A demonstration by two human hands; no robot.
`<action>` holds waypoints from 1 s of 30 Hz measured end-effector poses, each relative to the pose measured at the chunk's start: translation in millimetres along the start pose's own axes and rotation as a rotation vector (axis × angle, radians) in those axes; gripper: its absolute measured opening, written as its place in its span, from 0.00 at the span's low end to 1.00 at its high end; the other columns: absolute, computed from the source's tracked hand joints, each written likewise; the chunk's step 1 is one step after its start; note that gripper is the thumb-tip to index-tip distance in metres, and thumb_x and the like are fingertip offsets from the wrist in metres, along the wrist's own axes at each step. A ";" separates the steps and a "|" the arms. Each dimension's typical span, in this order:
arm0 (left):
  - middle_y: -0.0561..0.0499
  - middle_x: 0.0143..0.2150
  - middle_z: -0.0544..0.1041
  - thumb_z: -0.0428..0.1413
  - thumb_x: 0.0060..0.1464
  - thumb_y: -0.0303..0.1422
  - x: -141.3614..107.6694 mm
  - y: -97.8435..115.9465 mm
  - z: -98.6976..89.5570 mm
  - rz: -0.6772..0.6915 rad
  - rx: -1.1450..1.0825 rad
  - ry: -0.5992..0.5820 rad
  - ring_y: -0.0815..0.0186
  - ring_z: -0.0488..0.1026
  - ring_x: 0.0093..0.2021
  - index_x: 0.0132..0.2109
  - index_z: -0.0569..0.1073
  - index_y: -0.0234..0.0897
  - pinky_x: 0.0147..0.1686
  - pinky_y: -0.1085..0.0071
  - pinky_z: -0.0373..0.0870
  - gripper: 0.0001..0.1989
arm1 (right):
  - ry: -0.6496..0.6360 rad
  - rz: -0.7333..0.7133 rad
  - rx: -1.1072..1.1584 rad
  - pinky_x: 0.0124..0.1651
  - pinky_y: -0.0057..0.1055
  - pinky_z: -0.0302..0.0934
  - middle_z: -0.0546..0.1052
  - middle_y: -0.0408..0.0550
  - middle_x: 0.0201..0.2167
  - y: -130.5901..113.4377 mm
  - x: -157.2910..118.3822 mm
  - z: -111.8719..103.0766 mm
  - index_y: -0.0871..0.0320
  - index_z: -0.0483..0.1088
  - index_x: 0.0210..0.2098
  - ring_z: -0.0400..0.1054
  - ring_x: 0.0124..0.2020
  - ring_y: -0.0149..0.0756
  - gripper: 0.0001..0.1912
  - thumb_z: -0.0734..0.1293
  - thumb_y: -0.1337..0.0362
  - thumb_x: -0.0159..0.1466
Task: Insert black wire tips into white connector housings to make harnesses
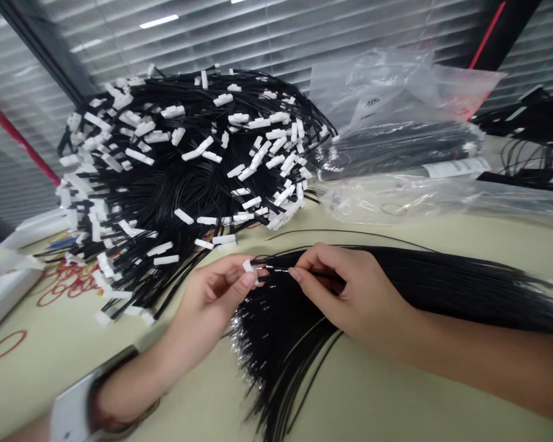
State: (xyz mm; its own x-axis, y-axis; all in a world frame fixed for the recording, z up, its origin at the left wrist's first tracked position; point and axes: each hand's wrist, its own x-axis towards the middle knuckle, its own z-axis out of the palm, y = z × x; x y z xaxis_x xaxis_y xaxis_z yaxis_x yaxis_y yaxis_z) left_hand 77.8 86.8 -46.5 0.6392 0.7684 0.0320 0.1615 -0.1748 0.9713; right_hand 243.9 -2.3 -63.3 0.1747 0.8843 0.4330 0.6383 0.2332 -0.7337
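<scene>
Between thumb and fingers, my left hand (216, 291) pinches a small white connector housing (249, 270). My right hand (350, 282) is closed in a pinch on a thin black wire, whose silvery metal terminal (281, 269) points left at the housing. Whether the terminal touches the housing is too small to tell. Beneath both hands lies a thick bundle of loose black wires (295, 344), with shiny metal ends fanned along its left side. Part of this bundle is hidden by my right hand and forearm.
Behind my left hand rises a big heap of black wires with white connectors (188, 159). Clear plastic bags (396, 147) of dark wires lie at the back right. Red rubber bands (58, 285) and a white box (9, 294) are on the left. Window blinds (258, 37) stand behind.
</scene>
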 end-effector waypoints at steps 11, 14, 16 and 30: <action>0.53 0.33 0.78 0.55 0.52 0.30 -1.8 -0.7 1.9 0.009 -0.050 -0.011 0.70 0.73 0.34 0.35 0.75 0.39 0.35 0.77 0.67 0.04 | -0.016 -0.047 -0.081 0.23 0.22 0.50 0.66 0.38 0.19 1.8 -1.6 0.2 0.58 0.64 0.28 0.56 0.19 0.21 0.04 0.60 0.66 0.59; 0.54 0.33 0.78 0.55 0.52 0.29 -2.4 -1.1 1.5 0.032 -0.053 -0.021 0.71 0.72 0.34 0.36 0.74 0.40 0.35 0.78 0.67 0.04 | -0.033 -0.045 -0.084 0.22 0.23 0.50 0.66 0.39 0.19 1.1 -2.0 0.2 0.58 0.64 0.28 0.56 0.19 0.22 0.04 0.60 0.66 0.59; 0.55 0.32 0.77 0.54 0.52 0.29 -2.5 -1.4 1.2 0.047 -0.049 -0.026 0.71 0.72 0.34 0.36 0.74 0.39 0.35 0.78 0.67 0.04 | -0.027 -0.049 -0.088 0.22 0.23 0.50 0.66 0.39 0.19 0.5 -2.6 0.1 0.58 0.64 0.28 0.56 0.18 0.22 0.04 0.60 0.66 0.59; 0.52 0.31 0.74 0.54 0.52 0.30 -1.7 4.1 0.4 0.003 0.049 -0.025 0.71 0.69 0.33 0.36 0.73 0.34 0.33 0.79 0.64 0.05 | -0.051 -0.006 -0.056 0.21 0.19 0.49 0.66 0.36 0.19 -0.8 -2.3 0.7 0.57 0.64 0.28 0.56 0.19 0.20 0.03 0.60 0.68 0.58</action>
State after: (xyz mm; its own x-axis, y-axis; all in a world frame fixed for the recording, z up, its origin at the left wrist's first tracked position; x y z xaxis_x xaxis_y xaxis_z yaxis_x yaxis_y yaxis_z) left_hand 77.6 84.5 -42.6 0.6579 0.7526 0.0286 0.1957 -0.2075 0.9585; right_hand 242.5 -4.2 -64.0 0.1333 0.9028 0.4089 0.6801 0.2168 -0.7003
